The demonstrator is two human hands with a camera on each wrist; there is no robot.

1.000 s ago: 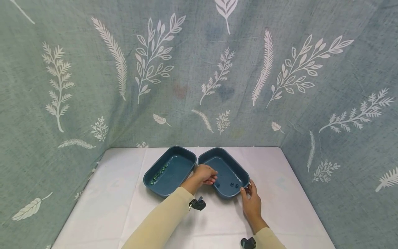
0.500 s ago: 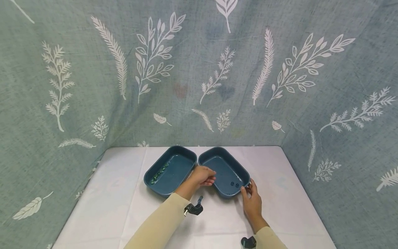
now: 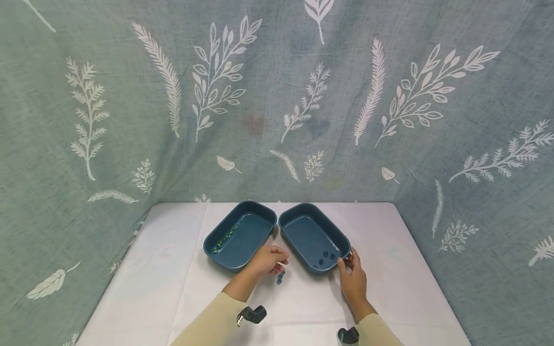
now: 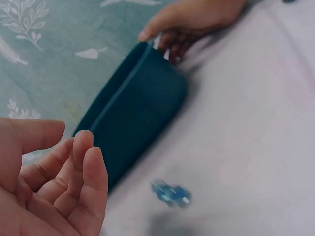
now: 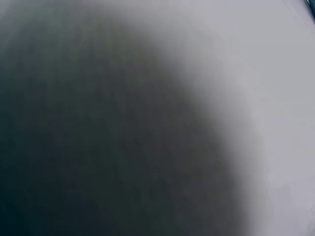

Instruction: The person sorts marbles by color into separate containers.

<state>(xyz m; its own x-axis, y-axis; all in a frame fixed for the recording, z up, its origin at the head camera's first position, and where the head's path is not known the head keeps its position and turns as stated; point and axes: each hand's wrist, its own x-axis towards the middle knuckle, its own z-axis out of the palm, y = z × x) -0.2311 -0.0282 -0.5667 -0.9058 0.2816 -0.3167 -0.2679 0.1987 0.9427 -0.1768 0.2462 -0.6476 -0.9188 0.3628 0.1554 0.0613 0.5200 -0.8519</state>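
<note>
My left hand (image 3: 267, 261) hovers over the table between the two trays, low in front of the left one. In the left wrist view its fingers (image 4: 94, 172) are loosely bent, the thumb apart, with nothing between them. Below its fingertips several small shiny blue marbles (image 3: 280, 277) lie on the cloth, blurred in the left wrist view. My right hand (image 3: 355, 283) grips the near right corner of the right dark blue tray (image 3: 305, 235), thumb on the rim and fingers outside. Several dark blue marbles (image 3: 326, 253) sit at that tray's near end. The right wrist view is mostly a dark blur.
The left dark blue tray (image 3: 253, 235) stands angled beside the right one, with a row of green marbles (image 3: 225, 239) along its left wall. Both rest on a white cloth-covered table (image 3: 173, 269). A patterned curtain (image 3: 277, 96) hangs behind and at both sides.
My left hand has drawn back from the right tray's left rim toward me and the left. More marbles now show at that tray's near end. The right hand stays on the corner.
</note>
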